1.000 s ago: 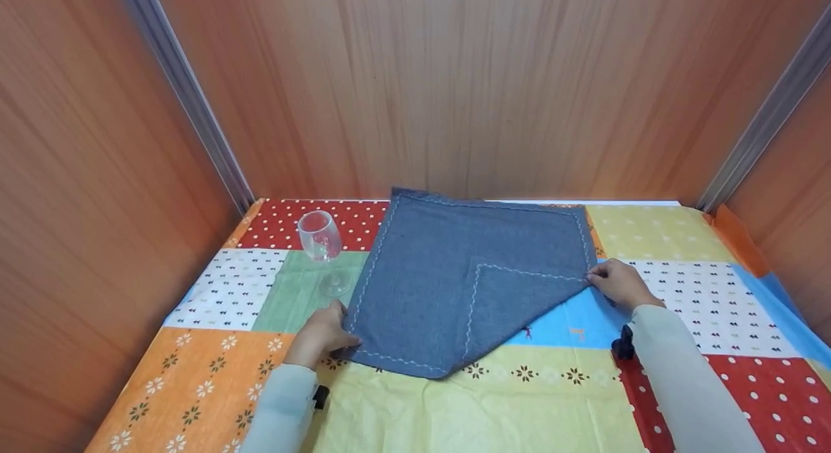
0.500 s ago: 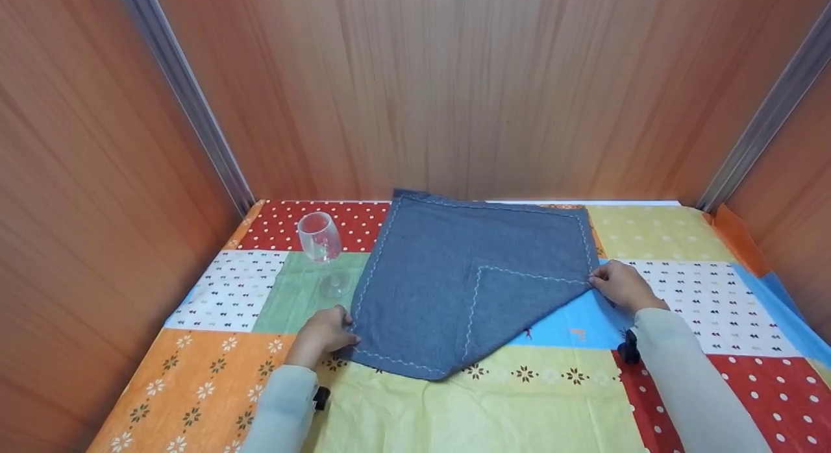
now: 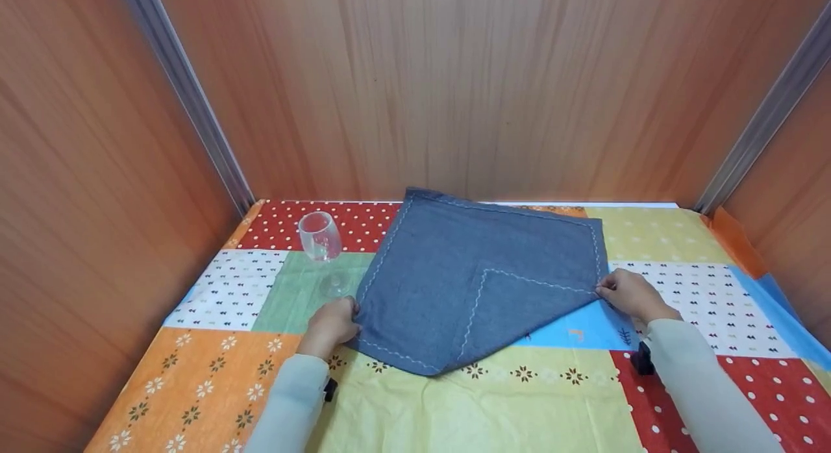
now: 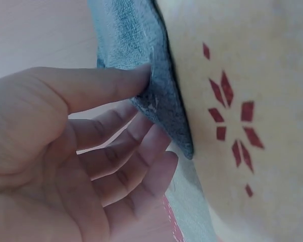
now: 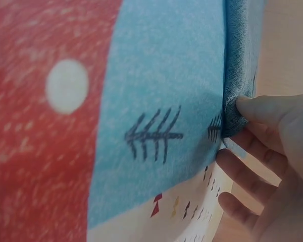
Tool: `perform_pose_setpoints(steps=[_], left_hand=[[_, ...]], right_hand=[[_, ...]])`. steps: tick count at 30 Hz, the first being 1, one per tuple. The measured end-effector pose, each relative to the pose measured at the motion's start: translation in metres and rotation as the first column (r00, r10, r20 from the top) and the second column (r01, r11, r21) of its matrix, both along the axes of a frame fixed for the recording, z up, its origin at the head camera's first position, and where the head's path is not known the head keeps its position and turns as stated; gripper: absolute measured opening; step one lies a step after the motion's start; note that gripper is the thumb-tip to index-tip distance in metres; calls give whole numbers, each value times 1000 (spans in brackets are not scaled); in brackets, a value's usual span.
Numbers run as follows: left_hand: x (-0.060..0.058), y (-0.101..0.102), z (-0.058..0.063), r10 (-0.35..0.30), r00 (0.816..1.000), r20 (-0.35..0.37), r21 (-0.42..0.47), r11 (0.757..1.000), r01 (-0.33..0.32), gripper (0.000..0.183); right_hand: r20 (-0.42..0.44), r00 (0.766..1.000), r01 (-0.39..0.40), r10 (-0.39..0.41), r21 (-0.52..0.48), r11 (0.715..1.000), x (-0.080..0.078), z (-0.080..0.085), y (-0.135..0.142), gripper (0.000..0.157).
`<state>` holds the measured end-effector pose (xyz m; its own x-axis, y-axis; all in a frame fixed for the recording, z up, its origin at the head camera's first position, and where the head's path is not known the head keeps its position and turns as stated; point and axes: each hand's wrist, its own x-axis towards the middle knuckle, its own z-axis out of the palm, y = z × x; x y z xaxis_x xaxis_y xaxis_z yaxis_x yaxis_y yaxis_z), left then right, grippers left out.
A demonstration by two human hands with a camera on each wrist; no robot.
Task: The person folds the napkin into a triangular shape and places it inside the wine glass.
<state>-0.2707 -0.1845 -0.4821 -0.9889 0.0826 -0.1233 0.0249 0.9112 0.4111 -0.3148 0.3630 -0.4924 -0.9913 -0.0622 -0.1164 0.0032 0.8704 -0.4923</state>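
A grey-blue cloth (image 3: 428, 278) with white wavy stitching near its edges lies spread on the table. Its near right corner is folded inward, showing as a stitched flap (image 3: 513, 310). My left hand (image 3: 332, 323) pinches the near left edge; in the left wrist view the thumb presses on the cloth (image 4: 164, 96) with the fingers beneath. At the right end of the fold, my right hand (image 3: 631, 293) pinches the cloth between thumb and forefinger. The right wrist view shows that folded edge (image 5: 236, 65) in the grip, the other fingers loosely bent.
A clear stemmed wine glass (image 3: 320, 237) stands upright just left of the cloth, close beyond my left hand. A patchwork tablecloth (image 3: 188, 375) covers the table. Wooden panels (image 3: 448, 89) enclose the back and both sides.
Both hands have shifted slightly to the right with the cloth. The cloth has turned a little, its right side coming nearer and its left edge moving away from the glass.
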Motion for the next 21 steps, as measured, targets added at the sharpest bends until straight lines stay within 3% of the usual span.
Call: perform_pose_setpoints(steps=[4,14,21], left_hand=[[-6,3,0,-11,1000,-23,-12,1000,10,21],[-21,12,-4,25,998,-64,-26,999,-27,18],[-32,17,-5,36,993,-110,-34,999,-40,18]], right_hand=[[2,1000,-16,16,41,999,3,1,1,24],[169,985,-40,34,34,999,15,13,4,18],[190,979,-86,76,47,995,18,20,6,17]])
